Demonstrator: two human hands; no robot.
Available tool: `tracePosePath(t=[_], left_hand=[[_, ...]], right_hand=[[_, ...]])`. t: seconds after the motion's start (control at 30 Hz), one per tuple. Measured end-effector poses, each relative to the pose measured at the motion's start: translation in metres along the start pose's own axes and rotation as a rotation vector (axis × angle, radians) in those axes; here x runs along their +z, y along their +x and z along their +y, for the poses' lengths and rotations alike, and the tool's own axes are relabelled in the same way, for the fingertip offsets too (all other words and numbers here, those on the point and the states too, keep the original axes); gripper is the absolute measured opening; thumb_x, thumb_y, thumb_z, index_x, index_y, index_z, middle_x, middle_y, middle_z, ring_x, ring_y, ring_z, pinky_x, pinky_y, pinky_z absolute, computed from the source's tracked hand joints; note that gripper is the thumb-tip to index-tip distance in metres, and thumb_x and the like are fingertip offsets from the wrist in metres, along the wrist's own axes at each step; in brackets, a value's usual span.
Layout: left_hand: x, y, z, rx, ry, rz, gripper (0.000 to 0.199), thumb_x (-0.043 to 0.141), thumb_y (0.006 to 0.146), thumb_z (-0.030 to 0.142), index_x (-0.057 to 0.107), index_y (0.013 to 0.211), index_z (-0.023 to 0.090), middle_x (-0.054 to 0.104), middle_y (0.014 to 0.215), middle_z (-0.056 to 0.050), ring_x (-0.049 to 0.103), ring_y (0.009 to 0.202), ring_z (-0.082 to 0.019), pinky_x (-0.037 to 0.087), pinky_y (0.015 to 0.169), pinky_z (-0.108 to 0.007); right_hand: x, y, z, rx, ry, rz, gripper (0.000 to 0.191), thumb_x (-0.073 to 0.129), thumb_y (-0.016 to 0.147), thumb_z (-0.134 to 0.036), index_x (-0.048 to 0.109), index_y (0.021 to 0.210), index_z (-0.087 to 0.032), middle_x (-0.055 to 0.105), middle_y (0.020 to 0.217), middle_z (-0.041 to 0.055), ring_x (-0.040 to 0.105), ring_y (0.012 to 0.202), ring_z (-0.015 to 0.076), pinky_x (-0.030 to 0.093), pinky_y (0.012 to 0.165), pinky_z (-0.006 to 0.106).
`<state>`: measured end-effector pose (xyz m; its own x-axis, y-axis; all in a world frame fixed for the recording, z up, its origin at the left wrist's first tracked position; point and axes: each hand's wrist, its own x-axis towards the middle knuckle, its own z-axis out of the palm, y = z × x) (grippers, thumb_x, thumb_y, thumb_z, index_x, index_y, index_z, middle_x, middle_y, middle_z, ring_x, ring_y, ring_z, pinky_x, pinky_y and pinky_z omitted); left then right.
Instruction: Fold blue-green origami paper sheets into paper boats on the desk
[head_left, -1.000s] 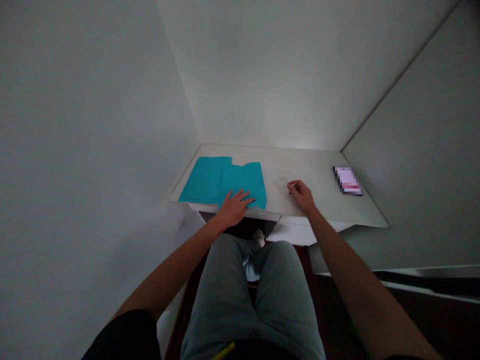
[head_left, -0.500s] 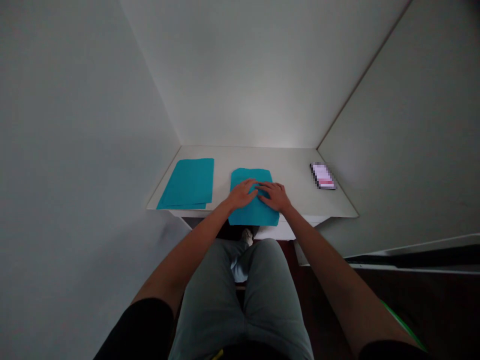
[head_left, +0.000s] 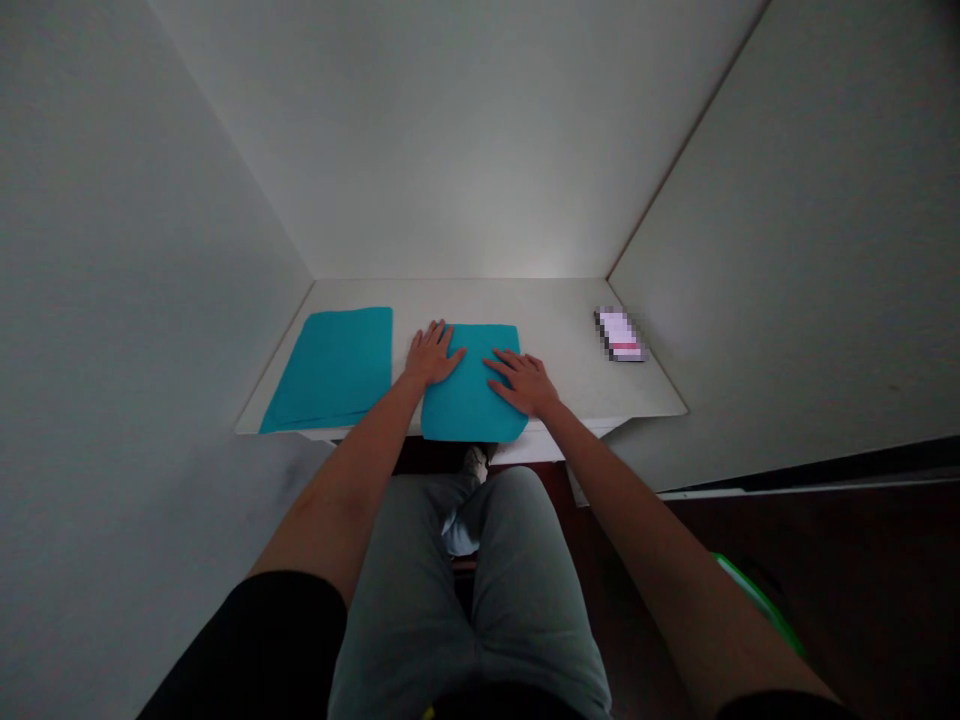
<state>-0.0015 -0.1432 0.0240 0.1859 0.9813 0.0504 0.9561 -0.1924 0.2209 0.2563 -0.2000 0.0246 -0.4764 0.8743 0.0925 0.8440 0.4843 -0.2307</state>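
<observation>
A teal sheet, cloth or paper, lies flat in front of me, its near end hanging a little over the table's front edge. My left hand rests with fingers spread across the sheet's left side, the fingertips near its far left corner. On the sheet's right side lies my right hand, also flat with fingers apart. Neither hand grips anything. To the left is a stack of similar teal sheets, at least two deep, with slightly uneven near edges.
The white table is shallow and enclosed by walls at the back and both sides. A phone, blurred by pixelation, lies near its right end. A green-rimmed object is on the dark floor at lower right.
My hands have slid apart from the sheet's middle, the left toward its far left corner, the right toward its right edge. The camera view has shifted, moving everything slightly leftward.
</observation>
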Motion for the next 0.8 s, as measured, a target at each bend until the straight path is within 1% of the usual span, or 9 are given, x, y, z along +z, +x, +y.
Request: tracePosePath(t=[0.1, 0.17, 0.27, 0.33, 0.4, 0.5, 0.57, 0.67, 0.8], left_hand=[[0.000, -0.005, -0.003, 0.047, -0.030, 0.044, 0.075, 0.034, 0.109, 0.054, 0.038, 0.170, 0.011, 0.026, 0.181, -0.015, 0.017, 0.170, -0.031, 0.014, 0.138, -0.052], [0.000, -0.016, -0.008, 0.171, -0.071, 0.050, 0.069, 0.035, 0.110, 0.051, 0.044, 0.167, 0.015, 0.030, 0.180, -0.012, 0.019, 0.170, -0.028, 0.016, 0.138, -0.049], [0.000, -0.040, -0.019, 0.324, -0.128, -0.007, 0.059, 0.032, 0.111, 0.044, 0.052, 0.162, 0.021, 0.040, 0.176, -0.006, 0.029, 0.167, -0.022, 0.022, 0.137, -0.045], [-0.001, -0.058, -0.025, 0.322, -0.142, -0.020, 0.057, 0.032, 0.111, 0.042, 0.053, 0.161, 0.023, 0.044, 0.174, -0.005, 0.035, 0.164, -0.021, 0.023, 0.137, -0.045], [-0.003, -0.076, -0.028, 0.295, -0.135, -0.010, 0.059, 0.038, 0.111, 0.047, 0.050, 0.164, 0.023, 0.043, 0.175, -0.007, 0.036, 0.164, -0.023, 0.021, 0.137, -0.047], [-0.007, -0.095, -0.028, 0.295, -0.109, -0.013, 0.072, 0.051, 0.105, 0.059, 0.045, 0.166, 0.022, 0.038, 0.177, -0.010, 0.032, 0.166, -0.027, 0.018, 0.138, -0.049], [-0.011, -0.102, -0.026, 0.311, -0.102, -0.027, 0.079, 0.056, 0.101, 0.063, 0.043, 0.167, 0.021, 0.037, 0.177, -0.011, 0.032, 0.166, -0.029, 0.017, 0.138, -0.050], [-0.014, -0.105, -0.024, 0.287, -0.121, -0.011, 0.076, 0.053, 0.103, 0.063, 0.045, 0.166, 0.021, 0.044, 0.173, -0.012, 0.039, 0.161, -0.030, 0.023, 0.136, -0.050], [-0.014, -0.104, -0.022, 0.252, -0.114, 0.041, 0.072, 0.053, 0.103, 0.062, 0.050, 0.163, 0.022, 0.052, 0.168, -0.011, 0.047, 0.154, -0.033, 0.031, 0.132, -0.051]], right_hand=[[0.003, 0.001, 0.001, 0.019, 0.008, -0.004, 0.060, 0.040, 0.111, -0.058, 0.048, 0.166, -0.035, 0.037, 0.178, 0.0019, 0.034, 0.164, 0.0302, 0.024, 0.133, 0.058], [0.006, 0.002, 0.003, 0.029, 0.022, 0.009, 0.062, 0.042, 0.110, -0.059, 0.048, 0.166, -0.033, 0.038, 0.177, 0.0039, 0.034, 0.164, 0.0312, 0.025, 0.132, 0.059], [0.011, 0.004, 0.009, 0.060, 0.059, 0.070, 0.061, 0.045, 0.110, -0.058, 0.052, 0.164, -0.032, 0.042, 0.175, 0.0068, 0.039, 0.161, 0.0335, 0.028, 0.130, 0.060], [0.013, 0.006, 0.013, 0.088, 0.097, 0.126, 0.058, 0.046, 0.109, -0.056, 0.056, 0.161, -0.031, 0.047, 0.172, 0.0080, 0.045, 0.157, 0.0341, 0.032, 0.128, 0.061], [0.013, 0.007, 0.016, 0.097, 0.145, 0.165, 0.053, 0.047, 0.109, -0.053, 0.062, 0.155, -0.030, 0.053, 0.167, 0.0081, 0.052, 0.151, 0.0337, 0.036, 0.125, 0.060], [0.010, 0.006, 0.016, 0.083, 0.200, 0.183, 0.042, 0.048, 0.109, -0.044, 0.073, 0.140, -0.030, 0.065, 0.155, 0.0071, 0.059, 0.143, 0.0325, 0.040, 0.122, 0.059], [0.006, 0.001, 0.016, 0.075, 0.214, 0.178, 0.040, 0.048, 0.108, -0.040, 0.076, 0.134, -0.028, 0.068, 0.152, 0.0072, 0.062, 0.140, 0.0316, 0.041, 0.120, 0.058], [0.002, -0.010, 0.020, 0.030, 0.199, 0.138, 0.045, 0.051, 0.106, -0.046, 0.072, 0.141, -0.025, 0.065, 0.156, 0.0084, 0.062, 0.141, 0.0327, 0.042, 0.119, 0.056], [-0.002, -0.026, 0.028, -0.014, 0.131, 0.070, 0.068, 0.055, 0.103, -0.063, 0.058, 0.159, -0.024, 0.055, 0.166, 0.0107, 0.054, 0.147, 0.0388, 0.040, 0.120, 0.060]])
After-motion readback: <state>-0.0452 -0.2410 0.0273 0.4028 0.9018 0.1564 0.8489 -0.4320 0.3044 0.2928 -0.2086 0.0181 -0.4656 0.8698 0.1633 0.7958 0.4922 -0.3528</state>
